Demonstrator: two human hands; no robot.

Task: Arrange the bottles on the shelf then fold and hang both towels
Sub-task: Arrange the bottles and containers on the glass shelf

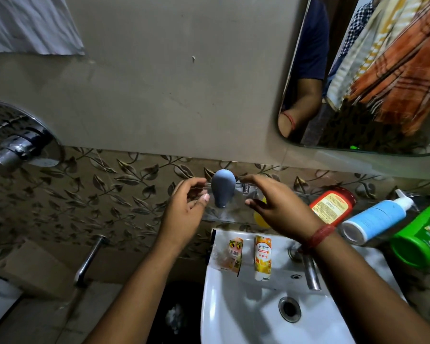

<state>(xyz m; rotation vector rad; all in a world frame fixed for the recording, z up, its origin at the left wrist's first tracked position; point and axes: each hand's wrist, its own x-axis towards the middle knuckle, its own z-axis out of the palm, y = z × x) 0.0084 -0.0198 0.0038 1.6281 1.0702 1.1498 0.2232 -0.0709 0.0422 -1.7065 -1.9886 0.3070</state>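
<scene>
glass shelf (224,214) | grey bottle (222,191), red bottle (332,207), blue bottle (375,219), green bottle (422,237)

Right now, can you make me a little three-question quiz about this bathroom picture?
1. True or false: the hands are gripping the grey-blue bottle.
2. Which bottle stands upright on the glass shelf? A) grey-blue B) green C) red-capped
3. Fill in: the Centrum tube lies on the white ____.

Key:
1. False: the left hand and right hand are open on either side of it.
2. A.
3. Sink.
</scene>
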